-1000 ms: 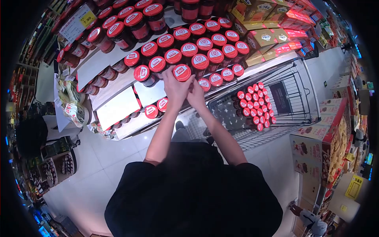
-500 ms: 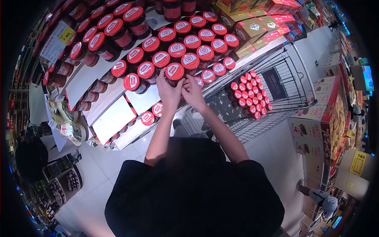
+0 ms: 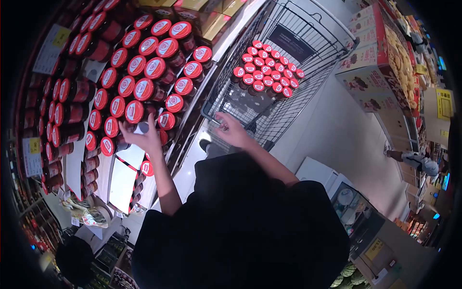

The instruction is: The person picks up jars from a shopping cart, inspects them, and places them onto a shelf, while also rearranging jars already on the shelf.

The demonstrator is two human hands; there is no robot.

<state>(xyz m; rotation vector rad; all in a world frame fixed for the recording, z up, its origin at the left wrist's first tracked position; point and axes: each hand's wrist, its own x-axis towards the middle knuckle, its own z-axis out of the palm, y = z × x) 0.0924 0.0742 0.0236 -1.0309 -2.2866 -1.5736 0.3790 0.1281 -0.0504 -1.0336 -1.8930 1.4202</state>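
Observation:
Rows of dark jars with red lids (image 3: 145,89) stand on the display shelf at the left. My left hand (image 3: 144,139) is at the near end of these rows, fingers spread, beside a jar (image 3: 134,111); whether it touches the jar is unclear. Over the near edge of the shopping cart (image 3: 284,111) is my right hand (image 3: 230,129), its fingers loosely curled and apart with nothing between them. Inside the cart, a block of red-lidded jars (image 3: 264,70) stands upright.
White trays (image 3: 122,180) lie by the jars. Price signs (image 3: 52,48) edge the shelf. Gold boxes (image 3: 214,26) are stacked behind. Across the aisle is a carton display (image 3: 368,72), with a person (image 3: 421,163) further right. A white freezer (image 3: 317,173) is nearby.
The view has turned towards the cart. My right hand has come away from the jars to the cart's edge. My left hand has opened and let go of the jar it was touching.

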